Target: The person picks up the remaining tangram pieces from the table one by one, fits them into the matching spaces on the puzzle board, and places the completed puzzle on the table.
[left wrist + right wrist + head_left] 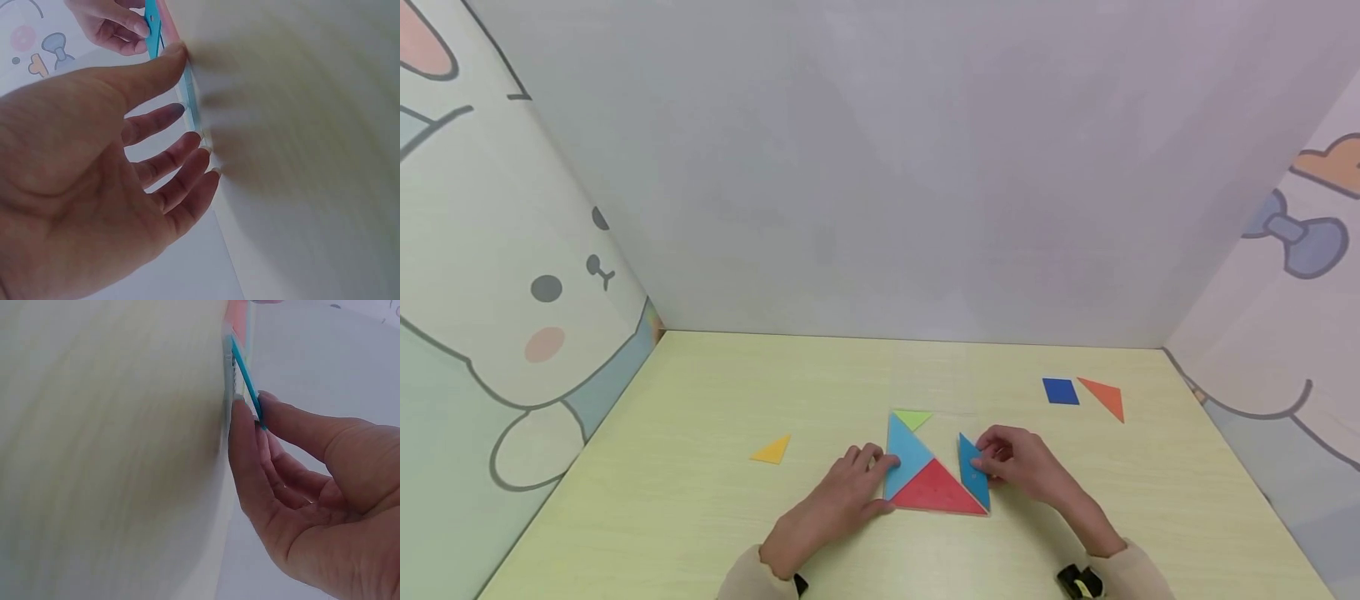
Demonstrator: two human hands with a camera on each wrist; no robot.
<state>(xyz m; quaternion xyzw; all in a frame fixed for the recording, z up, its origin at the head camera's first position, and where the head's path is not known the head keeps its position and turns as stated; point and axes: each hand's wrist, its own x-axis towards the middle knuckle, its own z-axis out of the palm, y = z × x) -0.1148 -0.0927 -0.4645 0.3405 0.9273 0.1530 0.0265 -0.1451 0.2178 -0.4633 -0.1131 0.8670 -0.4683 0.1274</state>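
My right hand [1026, 462] pinches a blue parallelogram tangram piece [973, 477] between thumb and fingers. In the right wrist view this blue piece [247, 381] is tilted, one end low and the other raised at the fingertips. To its left lie a large light-blue triangle [906, 454] and a large red triangle [936, 492], edge to edge. A small green triangle [913, 418] lies at their top. My left hand [842, 496] rests at the left side of these pieces, fingers loosely bent, with a fingertip on the light-blue triangle and the thumb near its lower corner.
A small yellow triangle [772, 450] lies on the pale wood-grain table [662, 500] to the left. At the right are a dark-blue piece [1061, 392] and an orange triangle [1107, 398]. A plain grey panel [880, 208] stands behind, with cartoon-printed panels on both sides.
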